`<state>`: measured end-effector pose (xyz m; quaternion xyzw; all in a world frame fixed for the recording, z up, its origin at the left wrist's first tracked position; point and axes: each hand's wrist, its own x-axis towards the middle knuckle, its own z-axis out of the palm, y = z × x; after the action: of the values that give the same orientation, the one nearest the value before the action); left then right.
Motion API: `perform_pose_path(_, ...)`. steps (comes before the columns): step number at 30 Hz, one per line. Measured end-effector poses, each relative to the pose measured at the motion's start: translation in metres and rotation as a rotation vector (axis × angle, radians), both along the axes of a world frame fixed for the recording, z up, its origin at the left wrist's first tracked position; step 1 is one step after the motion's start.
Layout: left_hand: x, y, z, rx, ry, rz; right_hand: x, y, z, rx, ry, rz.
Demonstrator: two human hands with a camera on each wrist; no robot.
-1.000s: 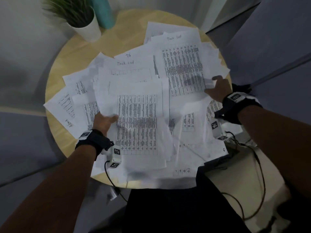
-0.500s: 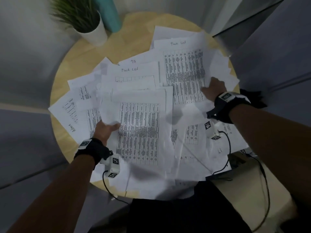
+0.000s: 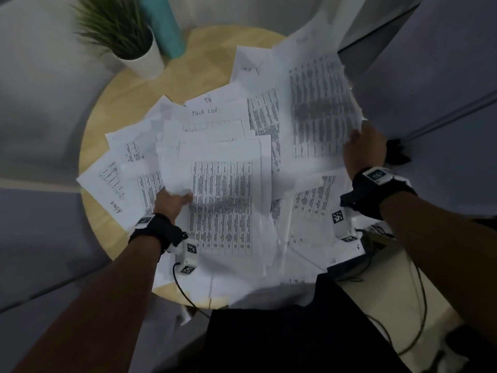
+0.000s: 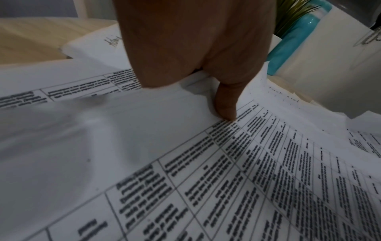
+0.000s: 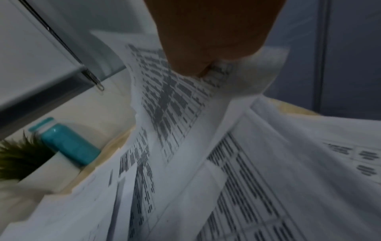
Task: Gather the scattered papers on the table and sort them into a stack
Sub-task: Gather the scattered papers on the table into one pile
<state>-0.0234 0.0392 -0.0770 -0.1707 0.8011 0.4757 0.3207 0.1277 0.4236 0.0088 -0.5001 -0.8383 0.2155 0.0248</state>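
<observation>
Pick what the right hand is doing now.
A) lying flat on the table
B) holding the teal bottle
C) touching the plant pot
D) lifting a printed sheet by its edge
D: the right hand pinches a printed sheet, raised above the other papers.

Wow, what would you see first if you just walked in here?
A big messy heap of papers covering most of the round wooden table. At the right edge, the right hand lifts a printed sheet off the heap, while the left hand pinches a second sheet near the middle. A potted plant stands at the far edge.
</observation>
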Motion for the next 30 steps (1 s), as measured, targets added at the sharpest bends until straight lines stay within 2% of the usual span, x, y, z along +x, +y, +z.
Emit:
perform_pose_path(3, 0.004, 0.002, 0.003, -0.034, 0.059, -0.024, 0.011, -0.003, 0.019, 0.069, 0.086, -0.126)
perform_pose_path(9, 0.004, 0.006, 0.01, -0.087, 0.073, -0.081, 0.035, 0.002, 0.07, 0.188, 0.19, -0.064)
perform_pose_path(13, 0.003, 0.008, 0.015, -0.112, 0.067, -0.113, 0.048, 0.015, 0.098, 0.157, 0.351, -0.055)
perform_pose_path(16, 0.004, 0.008, 0.018, -0.136, 0.077, -0.152, 0.057, 0.012, 0.117, 0.145, 0.361, -0.037)
perform_pose_path(21, 0.007, 0.011, 0.023, -0.141, 0.069, -0.181, 0.058, 0.005, 0.12, 0.042, 0.305, -0.041)
perform_pose_path(27, 0.019, 0.005, 0.027, -0.047, 0.064, -0.22, 0.04, -0.031, 0.101, -0.08, 0.29, 0.013)
perform_pose_path(30, 0.023, 0.001, 0.023, -0.018, 0.067, -0.197, 0.029, -0.029, 0.11, -0.095, 0.3, -0.003)
